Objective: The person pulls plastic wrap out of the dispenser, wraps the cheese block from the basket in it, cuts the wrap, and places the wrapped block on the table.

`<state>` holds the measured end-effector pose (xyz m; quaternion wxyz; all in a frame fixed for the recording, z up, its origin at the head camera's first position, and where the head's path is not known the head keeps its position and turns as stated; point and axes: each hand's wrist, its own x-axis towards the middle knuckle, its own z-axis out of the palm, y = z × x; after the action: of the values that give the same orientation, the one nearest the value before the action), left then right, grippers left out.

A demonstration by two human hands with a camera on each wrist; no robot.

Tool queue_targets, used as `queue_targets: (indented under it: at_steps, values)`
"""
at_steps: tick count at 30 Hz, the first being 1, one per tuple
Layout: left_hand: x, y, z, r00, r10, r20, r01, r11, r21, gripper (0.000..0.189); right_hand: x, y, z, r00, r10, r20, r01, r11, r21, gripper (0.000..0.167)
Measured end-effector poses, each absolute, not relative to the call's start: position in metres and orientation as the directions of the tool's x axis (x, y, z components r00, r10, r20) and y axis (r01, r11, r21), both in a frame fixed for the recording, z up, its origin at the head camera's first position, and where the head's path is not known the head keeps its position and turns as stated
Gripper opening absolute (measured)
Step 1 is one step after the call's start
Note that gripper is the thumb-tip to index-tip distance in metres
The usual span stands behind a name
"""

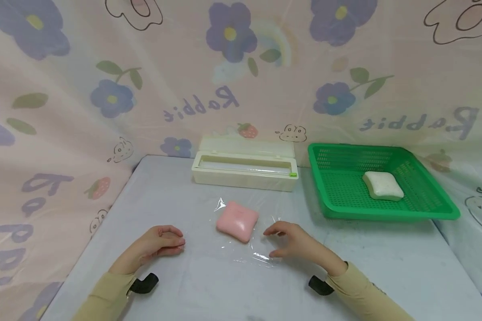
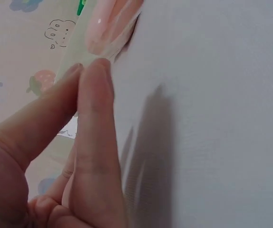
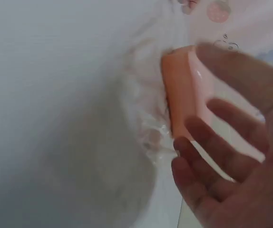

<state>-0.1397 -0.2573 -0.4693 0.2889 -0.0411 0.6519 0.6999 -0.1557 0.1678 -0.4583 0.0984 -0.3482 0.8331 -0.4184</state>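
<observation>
A pink pillow-shaped bar of soap (image 1: 237,221) lies on a sheet of clear cling film (image 1: 261,256) on the table. To its left, my left hand (image 1: 160,244) has thumb and index fingertips together. In the left wrist view, the film (image 2: 120,42) runs from the soap (image 2: 101,23) down to those fingertips and seems pinched there; its edge is hard to make out. On the other side, my right hand (image 1: 295,243) hovers by the film's right edge, fingers spread and loosely bent. The right wrist view shows that hand (image 3: 231,142) beside the soap (image 3: 181,92), gripping nothing.
Behind the soap stands a cream cling film dispenser box (image 1: 243,177) with its lid raised and a roll inside. At the back right, a green plastic basket (image 1: 327,196) holds a white bar of soap (image 1: 382,185). Patterned cloth (image 1: 265,98) hangs along the table's back and sides.
</observation>
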Motion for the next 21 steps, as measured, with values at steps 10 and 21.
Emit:
queue_targets:
  at_steps: [10, 21]
  values:
    - [-0.145, -0.258, -0.46, -0.814, 0.377, -0.441, -0.479, -0.007, 0.878, 0.028, -0.131, 0.179, -0.465, -0.573, -0.805, 0.155, -0.763, 0.454, -0.46, 0.02]
    - [-0.172, -0.254, -0.446, -0.837, 0.328, -0.439, -0.47, -0.018, 0.883, 0.049, -0.137, 0.191, -0.457, -0.631, -0.755, 0.176, -0.657, 0.401, -0.638, 0.01]
